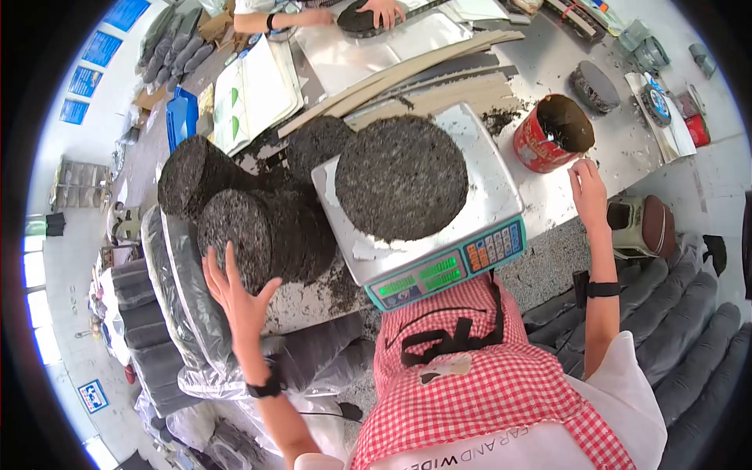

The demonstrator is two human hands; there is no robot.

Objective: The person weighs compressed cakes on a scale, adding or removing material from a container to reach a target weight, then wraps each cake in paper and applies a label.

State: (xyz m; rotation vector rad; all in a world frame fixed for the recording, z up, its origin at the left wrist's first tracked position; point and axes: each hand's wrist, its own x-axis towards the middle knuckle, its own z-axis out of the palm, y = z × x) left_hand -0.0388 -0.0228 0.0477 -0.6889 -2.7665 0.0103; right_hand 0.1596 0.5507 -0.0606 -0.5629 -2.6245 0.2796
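My left hand (239, 294) has its fingers spread against the round end of a stack of dark, flaky pressed cakes (301, 239) lying on its side. My right hand (589, 194) is beside the lower side of a red tin can (539, 147), its fingers loosely bent and a little apart, with nothing visible in them. Between my hands, one dark round cake (402, 178) lies flat on the steel pan of a digital scale (446, 270), whose green digits are lit. More dark stacks (192, 178) stand behind my left hand.
Long pale strips (399, 70) lie behind the scale. Across the table, a person's hand (381, 12) rests on another dark cake. A dark round piece (595, 86) lies beyond the can. Bagged dark rolls (184, 290) are at the left; more rolls (666, 337) lie below right.
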